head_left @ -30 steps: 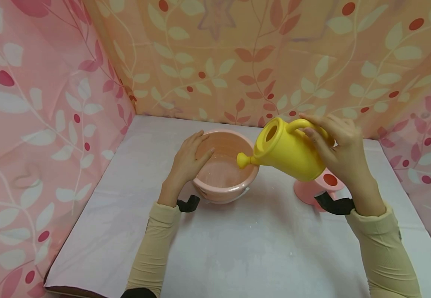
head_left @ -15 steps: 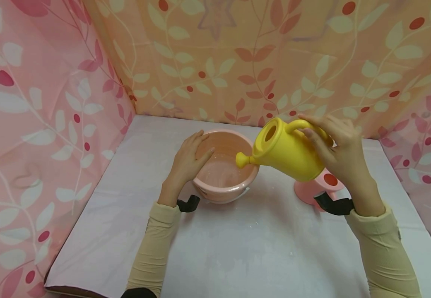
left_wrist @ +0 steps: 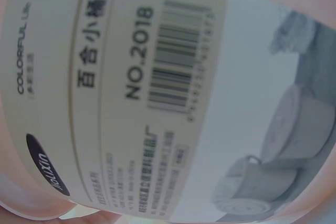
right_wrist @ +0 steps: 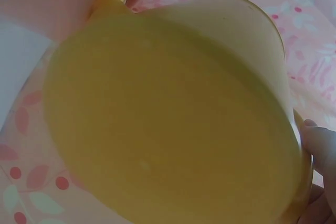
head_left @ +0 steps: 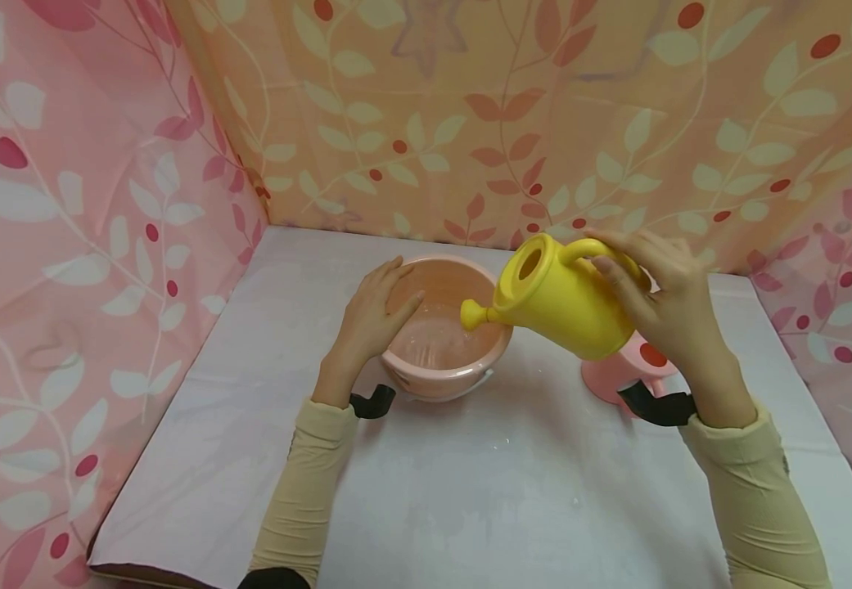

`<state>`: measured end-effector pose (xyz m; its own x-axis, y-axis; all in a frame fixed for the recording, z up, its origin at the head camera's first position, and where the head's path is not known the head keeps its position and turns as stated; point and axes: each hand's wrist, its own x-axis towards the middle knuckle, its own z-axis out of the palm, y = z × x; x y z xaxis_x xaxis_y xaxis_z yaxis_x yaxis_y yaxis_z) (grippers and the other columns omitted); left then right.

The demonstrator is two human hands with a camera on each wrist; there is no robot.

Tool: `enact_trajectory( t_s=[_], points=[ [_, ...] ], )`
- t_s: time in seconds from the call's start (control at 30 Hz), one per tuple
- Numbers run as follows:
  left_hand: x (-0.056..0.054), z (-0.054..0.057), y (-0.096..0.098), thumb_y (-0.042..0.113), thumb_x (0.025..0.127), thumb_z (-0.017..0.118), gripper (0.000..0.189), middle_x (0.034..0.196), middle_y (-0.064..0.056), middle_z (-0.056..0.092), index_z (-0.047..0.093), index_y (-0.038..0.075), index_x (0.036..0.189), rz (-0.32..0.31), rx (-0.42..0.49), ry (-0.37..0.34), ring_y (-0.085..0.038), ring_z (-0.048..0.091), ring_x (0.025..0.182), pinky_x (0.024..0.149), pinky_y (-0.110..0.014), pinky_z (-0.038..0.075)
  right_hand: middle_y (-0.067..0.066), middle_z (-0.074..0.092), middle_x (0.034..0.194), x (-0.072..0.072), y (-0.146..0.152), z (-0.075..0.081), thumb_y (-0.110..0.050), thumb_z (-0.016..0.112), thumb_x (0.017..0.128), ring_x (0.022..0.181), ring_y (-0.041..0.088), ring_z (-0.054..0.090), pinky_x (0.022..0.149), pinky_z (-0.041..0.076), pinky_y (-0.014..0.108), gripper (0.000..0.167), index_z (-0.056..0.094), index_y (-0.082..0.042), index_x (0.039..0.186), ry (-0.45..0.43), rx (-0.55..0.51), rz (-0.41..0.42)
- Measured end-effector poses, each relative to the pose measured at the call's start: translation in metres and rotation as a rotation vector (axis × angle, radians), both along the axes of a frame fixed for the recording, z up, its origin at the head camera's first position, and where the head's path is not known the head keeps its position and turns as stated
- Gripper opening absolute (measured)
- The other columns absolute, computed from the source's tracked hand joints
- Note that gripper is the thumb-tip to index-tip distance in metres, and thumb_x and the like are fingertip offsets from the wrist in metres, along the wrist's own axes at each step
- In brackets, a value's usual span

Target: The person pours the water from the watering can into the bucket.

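Note:
A pink bucket (head_left: 451, 378) stands on the table, its printed label (left_wrist: 173, 56) filling the left wrist view. My left hand (head_left: 370, 315) grips its left rim, thumb over the inside and fingers along the outside. My right hand (head_left: 664, 282) holds a yellow watering can (head_left: 573, 303) by its handle, tilted left. The can's spout head (head_left: 473, 315) hangs over the bucket's opening. Ripples and light glints show in the bottom of the bucket, which looks wet. In the right wrist view, the base of the can covers most of the picture.
Beneath my right wrist stands a pink watering can (head_left: 606, 378) with a red opening, partly hidden. A few droplets (head_left: 502, 443) lie on the white table (head_left: 484, 507). Leaf-patterned cloth walls (head_left: 367, 123) close off the back and sides.
The yellow watering can and my right hand have shifted slightly left, bringing the spout head further over the bucket. My left hand and the bucket stay in place.

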<state>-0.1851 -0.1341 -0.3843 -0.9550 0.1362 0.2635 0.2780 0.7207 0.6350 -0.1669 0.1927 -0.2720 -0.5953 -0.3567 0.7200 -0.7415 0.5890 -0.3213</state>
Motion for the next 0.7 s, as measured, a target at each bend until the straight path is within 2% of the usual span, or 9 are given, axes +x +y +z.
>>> enact_trajectory(
  t_s=[0.7],
  points=[
    [-0.0009,-0.0009,-0.0003,0.048,0.092,0.050,0.055,0.150,-0.003,0.030,0.045,0.018,0.138,-0.005,-0.014,-0.001,-0.023,0.024,0.139,0.109,-0.050,0.025,0.008,0.065,0.082,0.0033,-0.0013,-0.0021,0.006,0.072,0.074,0.072,0.001,0.040,0.074,0.027,0.023,0.040,0.068,-0.007,0.111,-0.017,-0.022,0.010]
  ],
)
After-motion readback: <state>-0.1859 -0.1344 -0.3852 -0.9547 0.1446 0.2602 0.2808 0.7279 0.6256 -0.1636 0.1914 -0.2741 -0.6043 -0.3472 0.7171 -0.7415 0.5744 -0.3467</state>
